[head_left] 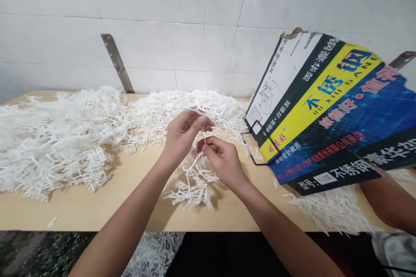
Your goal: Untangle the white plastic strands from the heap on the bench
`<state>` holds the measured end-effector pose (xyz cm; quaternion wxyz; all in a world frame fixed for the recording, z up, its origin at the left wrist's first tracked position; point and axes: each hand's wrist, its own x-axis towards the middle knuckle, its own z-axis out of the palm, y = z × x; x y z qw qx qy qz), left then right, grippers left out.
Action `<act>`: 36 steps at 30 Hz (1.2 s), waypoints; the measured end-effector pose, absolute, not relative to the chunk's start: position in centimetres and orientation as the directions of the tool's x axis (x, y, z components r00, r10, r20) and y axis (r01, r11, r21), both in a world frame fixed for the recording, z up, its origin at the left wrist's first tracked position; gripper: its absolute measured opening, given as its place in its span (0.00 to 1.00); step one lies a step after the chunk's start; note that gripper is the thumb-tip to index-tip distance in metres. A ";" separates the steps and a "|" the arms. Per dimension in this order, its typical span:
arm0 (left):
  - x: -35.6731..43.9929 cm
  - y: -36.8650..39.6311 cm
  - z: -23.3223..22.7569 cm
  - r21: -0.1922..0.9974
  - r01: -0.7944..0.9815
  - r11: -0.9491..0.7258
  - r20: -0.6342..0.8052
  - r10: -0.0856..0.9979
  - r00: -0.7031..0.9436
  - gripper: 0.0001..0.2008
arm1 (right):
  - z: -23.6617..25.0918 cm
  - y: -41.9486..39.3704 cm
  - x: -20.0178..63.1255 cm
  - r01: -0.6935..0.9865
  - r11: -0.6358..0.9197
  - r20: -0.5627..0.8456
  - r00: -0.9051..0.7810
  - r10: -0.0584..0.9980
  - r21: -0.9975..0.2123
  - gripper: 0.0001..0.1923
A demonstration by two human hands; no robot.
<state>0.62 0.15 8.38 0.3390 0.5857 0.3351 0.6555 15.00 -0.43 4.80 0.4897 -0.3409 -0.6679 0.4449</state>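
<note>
My left hand (186, 132) is closed in a pinch on a thin white branching strand (195, 162) above the middle of the table. Just to its right and slightly lower, my right hand (224, 160) pinches the same white stuff, thumb against forefinger. The strand hangs down between the hands, and its forked lower part (191, 192) reaches toward the tabletop. Some white strands (208, 108) show just beyond my fingertips. My fingers partly hide the upper end of the strand.
A large heap of white branching strands (52, 138) covers the table's (130, 207) left, with more along the wall. A printed cardboard panel (325, 108) leans at right in a black wire stand (260, 163). Beyond it shows another person's arm (386, 199). Metal brackets (117, 62) stand against the tiles.
</note>
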 end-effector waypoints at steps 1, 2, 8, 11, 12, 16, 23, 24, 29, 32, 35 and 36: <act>0.4 -0.2 8.2 0.857 -0.043 -0.514 0.513 0.858 -0.035 0.16 | 4.7 -0.6 15.1 -0.001 0.363 0.353 -0.237 0.905 -0.932 0.08; 0.3 -0.5 7.9 0.878 -0.024 -0.477 0.478 0.878 0.022 0.17 | 4.6 -0.7 15.2 -0.028 0.359 0.357 -0.187 0.915 -0.933 0.09; 0.7 -2.5 5.2 0.949 0.129 -0.287 0.279 0.957 0.078 0.16 | 4.6 -0.6 15.4 -0.037 0.372 0.373 -0.018 0.928 -0.927 0.09; 0.9 -3.5 4.8 0.968 0.061 -0.242 0.245 0.969 -0.044 0.16 | 5.2 -1.5 16.1 0.074 0.484 0.489 0.055 0.871 -0.872 0.08; 0.9 -4.0 4.9 0.973 0.035 -0.226 0.229 0.968 -0.102 0.16 | 5.4 -2.0 16.6 0.081 0.523 0.529 0.071 0.846 -0.848 0.08; 0.6 -6.3 5.0 0.980 -0.057 -0.190 0.170 0.952 -0.254 0.16 | 5.5 -5.1 19.1 -0.086 0.551 0.557 -0.075 0.827 -0.830 0.12; 2.5 -8.5 2.3 0.925 -0.345 -0.161 0.075 0.966 -0.248 0.19 | -0.5 -15.1 20.4 0.027 0.158 0.143 -0.293 0.945 -0.987 0.19; 3.0 -8.9 1.8 0.916 -0.365 -0.166 0.077 0.966 -0.245 0.18 | -1.7 -16.4 20.1 0.116 0.212 0.177 -0.253 0.951 -0.970 0.19; 5.2 -11.1 -0.1 0.881 -0.427 -0.203 0.025 0.922 -0.386 0.16 | -6.7 -19.7 18.3 0.392 0.434 0.347 -0.275 0.897 -0.812 0.13; 5.3 -11.6 -1.0 0.861 -0.461 -0.214 0.009 0.914 -0.407 0.15 | -7.8 -19.3 17.9 0.413 0.464 0.324 -0.365 0.873 -0.783 0.12; 5.1 -11.0 -1.8 0.908 -0.358 -0.217 0.070 0.922 -0.380 0.14 | -8.4 -18.1 18.0 0.450 0.458 0.219 -0.487 0.845 -0.766 0.13; 5.2 -10.8 -1.9 0.931 -0.302 -0.205 0.091 0.932 -0.351 0.14 | -8.6 -17.8 18.0 0.475 0.465 0.185 -0.524 0.831 -0.747 0.12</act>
